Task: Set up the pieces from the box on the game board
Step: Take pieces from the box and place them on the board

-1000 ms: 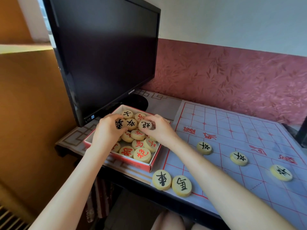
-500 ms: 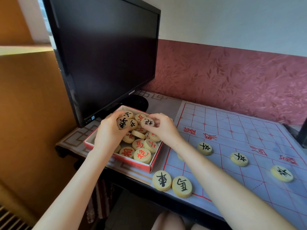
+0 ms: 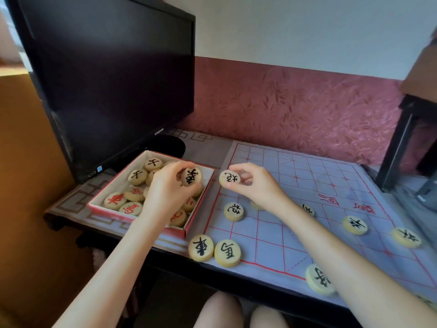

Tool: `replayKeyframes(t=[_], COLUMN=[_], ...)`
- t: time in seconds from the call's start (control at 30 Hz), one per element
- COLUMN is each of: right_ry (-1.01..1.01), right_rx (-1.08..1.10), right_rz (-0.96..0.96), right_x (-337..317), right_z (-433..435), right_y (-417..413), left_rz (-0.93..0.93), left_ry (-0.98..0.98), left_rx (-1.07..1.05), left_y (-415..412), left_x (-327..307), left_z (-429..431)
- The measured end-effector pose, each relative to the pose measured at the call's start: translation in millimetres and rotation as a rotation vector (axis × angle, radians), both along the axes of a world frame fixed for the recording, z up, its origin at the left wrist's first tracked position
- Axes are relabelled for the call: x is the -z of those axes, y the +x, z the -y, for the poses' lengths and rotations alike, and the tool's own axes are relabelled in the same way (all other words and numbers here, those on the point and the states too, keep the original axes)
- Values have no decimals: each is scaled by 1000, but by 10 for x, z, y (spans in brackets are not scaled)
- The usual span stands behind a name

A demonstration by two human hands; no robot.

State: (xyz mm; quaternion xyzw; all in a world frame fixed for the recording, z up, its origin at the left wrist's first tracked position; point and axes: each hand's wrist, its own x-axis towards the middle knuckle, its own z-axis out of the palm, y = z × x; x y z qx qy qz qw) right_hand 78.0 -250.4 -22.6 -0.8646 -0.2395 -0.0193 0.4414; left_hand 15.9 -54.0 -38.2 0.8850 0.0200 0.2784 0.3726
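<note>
A red-rimmed box (image 3: 198, 217) at the left holds several round wooden pieces with red or black characters. My left hand (image 3: 169, 192) is above the box, pinching a black-marked piece (image 3: 192, 176). My right hand (image 3: 256, 183) hovers over the left edge of the pale blue cloth board (image 3: 307, 176) and grips another black-marked piece (image 3: 229, 178). Several black-marked pieces lie on the board: one (image 3: 234, 211) below my right hand, two (image 3: 201, 247) (image 3: 227, 252) at the near left corner, others (image 3: 355, 224) to the right.
A large dark monitor (image 3: 113, 74) stands behind the box, its round base (image 3: 165, 145) close to the box's far rim. A dark stand (image 3: 397, 143) rises at the board's far right. The table's front edge (image 3: 165, 250) runs just below the box; my knees are beneath it.
My right hand has carried its piece out of the box and rightward over the board's edge. My left hand has lifted its piece higher above the box. The camera has panned right.
</note>
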Motion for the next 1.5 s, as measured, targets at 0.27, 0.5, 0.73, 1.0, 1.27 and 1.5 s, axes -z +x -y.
replayKeyframes(t=[0.27,0.5,0.73,1.0,1.27,1.5], right_ry=[-25,-118,-163,-230,-280,-342], right_rx=[111,207,369,511,529,515], right_rz=[-33,-41,-61,-67,-43,-25], right_x=[-48,10,39,168,262,305], right_z=[787,1453,2205,2798,2813,2741], right_y=[-203,-482,-741,-971,-956,-958], left_rz=[-46,-104,-147,-131,-162,-201], left_ry=[23,35,46,89,83,97], left_rx=[139,283,413,544,591,619], left_y=[49,-9,-148,-233,-372,-426], left_x=[-72,-51,-62,7,25,80], left_z=[499,1071,1605,1993,2173,2236])
